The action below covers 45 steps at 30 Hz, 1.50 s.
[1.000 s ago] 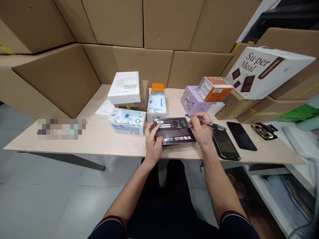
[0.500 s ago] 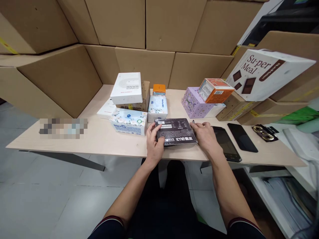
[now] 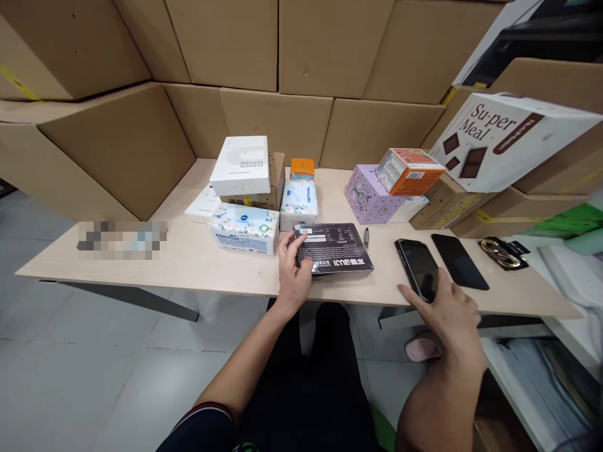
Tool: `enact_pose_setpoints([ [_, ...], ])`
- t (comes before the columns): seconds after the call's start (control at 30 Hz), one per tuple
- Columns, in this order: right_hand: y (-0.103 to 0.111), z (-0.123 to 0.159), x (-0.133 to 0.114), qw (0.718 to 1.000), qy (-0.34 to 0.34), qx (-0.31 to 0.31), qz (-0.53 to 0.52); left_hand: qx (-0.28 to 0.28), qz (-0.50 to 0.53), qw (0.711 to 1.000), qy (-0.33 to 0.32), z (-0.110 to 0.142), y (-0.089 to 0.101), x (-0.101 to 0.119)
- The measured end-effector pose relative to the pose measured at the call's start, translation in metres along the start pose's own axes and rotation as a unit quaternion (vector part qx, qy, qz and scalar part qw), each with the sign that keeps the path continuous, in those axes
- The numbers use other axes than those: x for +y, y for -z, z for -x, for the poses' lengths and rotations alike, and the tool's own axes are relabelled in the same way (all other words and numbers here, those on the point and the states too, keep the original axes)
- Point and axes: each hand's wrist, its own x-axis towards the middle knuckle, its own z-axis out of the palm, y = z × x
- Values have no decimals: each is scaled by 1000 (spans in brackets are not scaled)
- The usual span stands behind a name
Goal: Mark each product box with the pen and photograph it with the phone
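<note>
My left hand (image 3: 294,267) grips the left edge of a flat dark box (image 3: 334,248) with white print, thumb on top and fingers along its side. The box lies near the table's front edge. A small grey pen (image 3: 366,237) rests just right of the box. Further right, my right hand (image 3: 445,307) is spread around the lower end of a black handheld device (image 3: 418,263), its thumb to the left and its index finger at the right edge. The device lies face up; my hand covers its lower right corner.
Behind the box stand tissue packs (image 3: 245,229), a white power bank box (image 3: 241,166), a purple box (image 3: 370,194) and an orange box (image 3: 409,171). A black phone (image 3: 459,260) and gold-coloured rings (image 3: 502,252) lie at right. Cardboard boxes (image 3: 277,125) wall the back.
My right hand has moved from the dark box's right edge, rightward and nearer me, to the handheld device. The pen beside the box is now uncovered. My left hand has stayed in place.
</note>
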Motion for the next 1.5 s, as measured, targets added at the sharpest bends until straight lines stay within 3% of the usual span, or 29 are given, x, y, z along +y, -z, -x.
enact_pose_setpoints([
  [0.27, 2, 0, -17, 998, 33, 34, -49, 9, -22, 999, -42, 7, 2, 3],
  [0.4, 1, 13, -25, 986, 54, 45, -153, 49, -34, 991, -122, 13, 3, 1],
  [0.6, 4, 42, -47, 956, 58, 69, -279, 112, -76, 956, -260, 22, 5, 3],
  [0.67, 7, 54, -58, 946, 68, 82, -306, 100, -79, 946, -299, 29, 5, 10],
  [0.77, 10, 69, -74, 931, 89, 96, -339, 28, -51, 940, -335, 41, 1, 23],
  [0.87, 9, 79, -88, 921, 110, 103, -358, -58, -34, 949, -307, 47, -8, 35],
  [0.97, 3, 84, -98, 916, 135, 113, -361, -92, -43, 964, -245, 45, -16, 42],
  [1.17, -4, 88, -107, 912, 157, 126, -358, -88, -62, 979, -174, 38, -21, 50],
  [1.5, -7, 90, -107, 908, 157, 122, -368, -66, -66, 981, -167, 37, -24, 51],
])
